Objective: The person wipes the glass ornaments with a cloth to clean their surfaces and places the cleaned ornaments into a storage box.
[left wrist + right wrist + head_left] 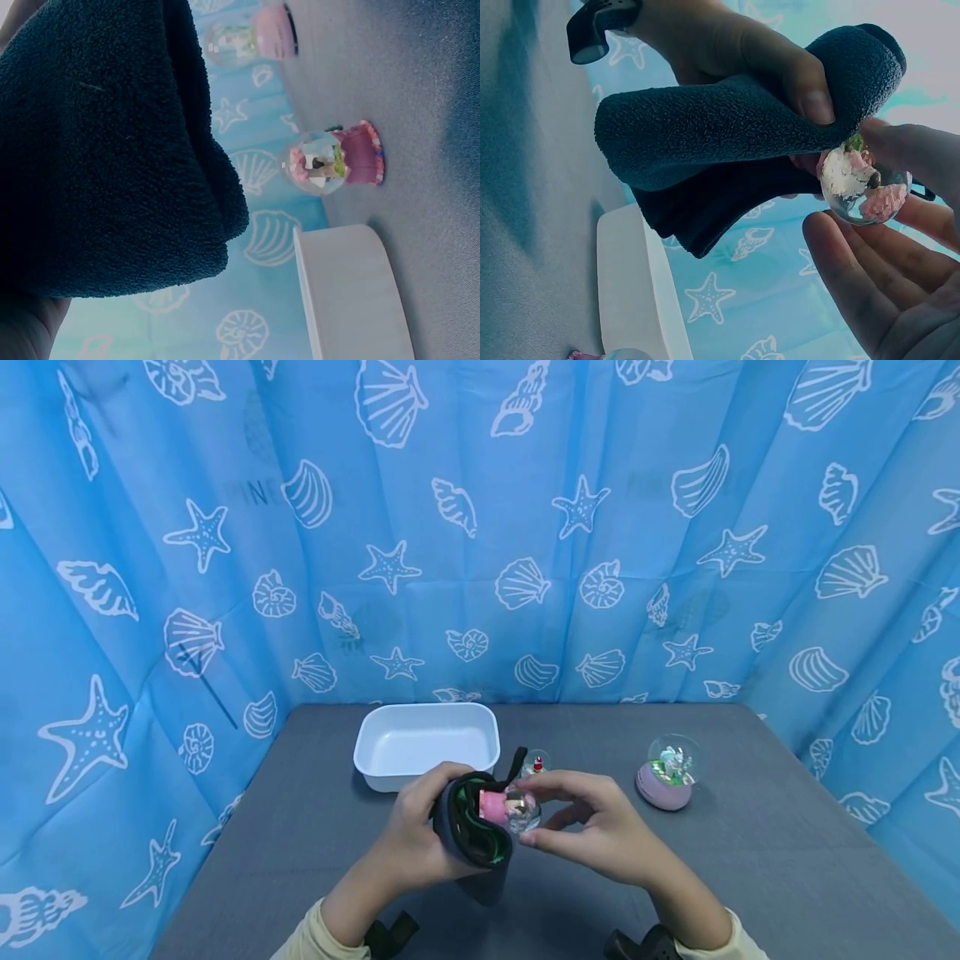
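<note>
My left hand (pixel 422 827) grips a folded dark blue towel (pixel 112 157), its thumb pressing on the cloth in the right wrist view. A small snow globe (pixel 520 811) with a pink base lies sideways at the towel's opening, base toward the cloth. Curled fingers and thumb of my right hand (pixel 600 827) hold its clear ball from the right. Pink and white figures show inside the ball (pixel 862 187) in the right wrist view. Part of the base is hidden by the towel. Both hands are raised above the grey table.
Behind the left hand stands a white plastic basin (pixel 426 777). Another snow globe (pixel 537 762) is just behind the right hand, partly hidden. A larger snow globe with a lilac base (pixel 666 785) stands at the right. A blue shell-patterned curtain (pixel 465 568) hangs behind the table (pixel 787 860).
</note>
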`<state>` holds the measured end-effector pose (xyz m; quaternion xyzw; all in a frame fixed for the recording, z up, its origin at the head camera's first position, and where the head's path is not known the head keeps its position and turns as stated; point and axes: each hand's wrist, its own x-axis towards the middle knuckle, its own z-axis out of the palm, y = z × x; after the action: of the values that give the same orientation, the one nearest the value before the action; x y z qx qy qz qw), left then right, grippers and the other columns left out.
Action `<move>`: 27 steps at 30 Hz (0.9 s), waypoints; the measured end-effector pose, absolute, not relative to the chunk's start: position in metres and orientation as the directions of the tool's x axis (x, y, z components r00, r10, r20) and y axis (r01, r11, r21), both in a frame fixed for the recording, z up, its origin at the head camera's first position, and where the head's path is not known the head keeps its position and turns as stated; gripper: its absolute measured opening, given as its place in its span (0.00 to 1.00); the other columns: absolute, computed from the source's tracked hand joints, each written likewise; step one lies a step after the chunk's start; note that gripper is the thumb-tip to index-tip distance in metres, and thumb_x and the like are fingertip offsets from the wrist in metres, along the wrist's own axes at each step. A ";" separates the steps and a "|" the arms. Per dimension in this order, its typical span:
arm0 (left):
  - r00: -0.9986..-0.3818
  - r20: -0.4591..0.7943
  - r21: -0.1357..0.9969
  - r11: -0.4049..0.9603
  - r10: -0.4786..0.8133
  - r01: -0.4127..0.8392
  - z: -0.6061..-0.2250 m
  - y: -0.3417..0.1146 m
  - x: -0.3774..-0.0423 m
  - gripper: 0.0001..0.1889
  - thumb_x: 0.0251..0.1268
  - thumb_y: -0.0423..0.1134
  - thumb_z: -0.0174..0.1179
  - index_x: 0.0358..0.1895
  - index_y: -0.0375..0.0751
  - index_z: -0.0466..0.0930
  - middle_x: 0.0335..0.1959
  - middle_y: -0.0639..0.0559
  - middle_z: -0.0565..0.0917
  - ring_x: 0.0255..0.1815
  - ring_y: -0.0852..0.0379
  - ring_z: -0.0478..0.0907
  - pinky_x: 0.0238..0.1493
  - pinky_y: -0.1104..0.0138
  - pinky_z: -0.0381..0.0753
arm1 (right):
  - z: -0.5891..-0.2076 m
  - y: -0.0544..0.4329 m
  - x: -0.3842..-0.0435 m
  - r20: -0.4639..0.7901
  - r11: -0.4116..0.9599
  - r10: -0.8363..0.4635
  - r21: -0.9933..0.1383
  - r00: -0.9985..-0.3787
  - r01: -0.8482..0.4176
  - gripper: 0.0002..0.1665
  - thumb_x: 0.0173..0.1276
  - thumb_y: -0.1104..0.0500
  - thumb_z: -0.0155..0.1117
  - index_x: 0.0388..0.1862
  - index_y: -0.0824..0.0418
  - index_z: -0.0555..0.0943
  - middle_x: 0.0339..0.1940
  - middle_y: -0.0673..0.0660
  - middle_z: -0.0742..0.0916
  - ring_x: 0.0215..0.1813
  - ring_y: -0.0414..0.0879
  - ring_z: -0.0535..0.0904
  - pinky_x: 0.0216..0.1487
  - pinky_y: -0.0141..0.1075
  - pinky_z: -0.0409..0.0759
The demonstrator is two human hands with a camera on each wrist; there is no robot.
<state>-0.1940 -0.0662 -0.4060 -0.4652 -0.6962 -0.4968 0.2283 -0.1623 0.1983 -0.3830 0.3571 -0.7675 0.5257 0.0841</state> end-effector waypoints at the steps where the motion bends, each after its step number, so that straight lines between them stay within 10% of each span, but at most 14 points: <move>1: -0.464 0.778 0.480 0.074 0.424 0.874 -0.406 -0.066 -0.194 0.36 0.46 0.36 0.84 0.61 0.41 0.77 0.52 0.49 0.87 0.50 0.56 0.87 0.58 0.65 0.87 | -0.383 0.198 -0.162 0.493 0.200 -0.458 -0.754 -0.740 -0.626 0.27 0.65 0.68 0.77 0.63 0.59 0.84 0.56 0.57 0.91 0.50 0.43 0.91 0.39 0.42 0.92; 14: -0.457 0.769 0.462 0.107 0.447 0.881 -0.405 -0.064 -0.193 0.37 0.46 0.38 0.85 0.62 0.42 0.76 0.52 0.51 0.87 0.49 0.57 0.86 0.57 0.63 0.88 | -0.385 0.198 -0.167 0.408 0.137 -0.497 -0.834 -0.766 -0.534 0.15 0.78 0.69 0.62 0.59 0.60 0.84 0.38 0.57 0.89 0.31 0.47 0.88 0.35 0.42 0.90; 27: -0.419 0.800 0.432 0.072 0.429 0.899 -0.405 -0.064 -0.192 0.36 0.47 0.38 0.84 0.61 0.40 0.77 0.51 0.49 0.87 0.49 0.57 0.85 0.56 0.65 0.87 | -0.385 0.198 -0.167 0.397 0.115 -0.508 -0.849 -0.765 -0.516 0.14 0.80 0.68 0.59 0.59 0.65 0.84 0.40 0.62 0.89 0.35 0.47 0.89 0.40 0.42 0.91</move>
<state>-0.1924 -0.0639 -0.4049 -0.4811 -0.6903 -0.4824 0.2435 -0.1669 0.1976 -0.3849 0.3429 -0.7466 0.5701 0.0038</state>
